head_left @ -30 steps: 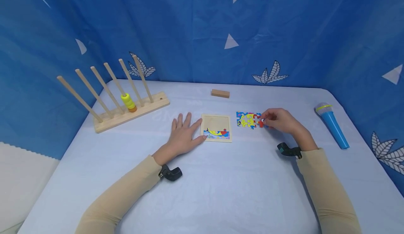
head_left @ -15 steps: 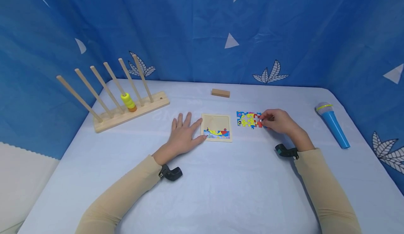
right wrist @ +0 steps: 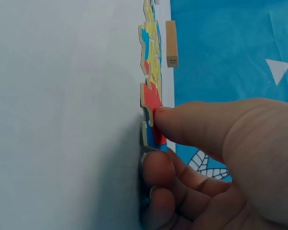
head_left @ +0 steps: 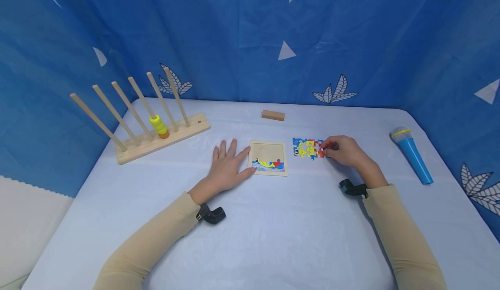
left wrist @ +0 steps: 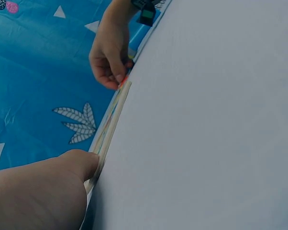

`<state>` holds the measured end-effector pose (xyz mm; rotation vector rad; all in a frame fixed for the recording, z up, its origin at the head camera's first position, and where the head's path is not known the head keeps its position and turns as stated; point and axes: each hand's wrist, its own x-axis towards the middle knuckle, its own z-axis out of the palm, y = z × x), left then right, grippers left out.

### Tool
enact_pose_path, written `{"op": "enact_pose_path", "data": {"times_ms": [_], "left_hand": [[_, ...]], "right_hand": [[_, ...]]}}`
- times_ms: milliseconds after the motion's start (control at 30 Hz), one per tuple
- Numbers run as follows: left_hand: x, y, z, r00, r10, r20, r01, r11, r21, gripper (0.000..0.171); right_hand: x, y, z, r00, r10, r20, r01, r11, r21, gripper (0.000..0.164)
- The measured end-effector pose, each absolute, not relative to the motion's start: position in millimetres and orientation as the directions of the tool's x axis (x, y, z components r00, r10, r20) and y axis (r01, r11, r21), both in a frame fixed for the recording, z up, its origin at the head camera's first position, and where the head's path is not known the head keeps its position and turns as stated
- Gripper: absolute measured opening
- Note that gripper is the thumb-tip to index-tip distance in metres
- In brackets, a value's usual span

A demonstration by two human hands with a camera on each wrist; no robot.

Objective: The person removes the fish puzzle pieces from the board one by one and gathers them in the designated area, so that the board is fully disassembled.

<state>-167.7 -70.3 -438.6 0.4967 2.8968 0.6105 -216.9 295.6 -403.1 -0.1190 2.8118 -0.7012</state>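
Note:
My left hand [head_left: 226, 170] lies spread beside a small square wooden puzzle tray [head_left: 269, 150], its thumb and index finger resting on the left rim. The tray's lower strip holds fitted pieces in blue, yellow and red; its upper part is bare wood. To the tray's right, a partly joined jigsaw puzzle [head_left: 306, 149], mostly yellow with blue and red, lies on the table. At that puzzle's right end, my right hand [head_left: 343, 150] pinches a red-and-blue jigsaw piece [right wrist: 158, 134] between thumb and curled fingers, right against the neighbouring red piece [right wrist: 151, 96]. The fingers partly hide it.
A wooden peg stand [head_left: 164, 141] with yellow and orange rings on one peg stands at the left. Behind the tray lies a small wooden block [head_left: 273, 115]. A blue toy microphone [head_left: 414, 159] lies at the far right. A blue curtain [head_left: 242, 42] hangs behind the table.
My right hand has shifted slightly left toward the joined pieces, bringing its piece closer to them. The left hand has stayed still on the tray's rim.

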Motion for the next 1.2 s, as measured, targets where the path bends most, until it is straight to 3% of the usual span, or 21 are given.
{"op": "enact_pose_path", "data": {"times_ms": [833, 1200], "left_hand": [[-167.9, -70.2, -438.1, -0.937, 0.344, -0.067, 0.287, 0.863, 0.416, 0.075], [-167.1, -70.6, -436.8, -0.937, 0.341, -0.071, 0.284, 0.866, 0.413, 0.075]], "right_hand": [[-216.5, 294.0, -405.4, -0.973, -0.14, -0.184, -0.04, 0.887, -0.459, 0.017], [-217.7, 303.3, -400.6, -0.969, -0.16, -0.186, -0.039, 0.849, -0.526, 0.021]]}}
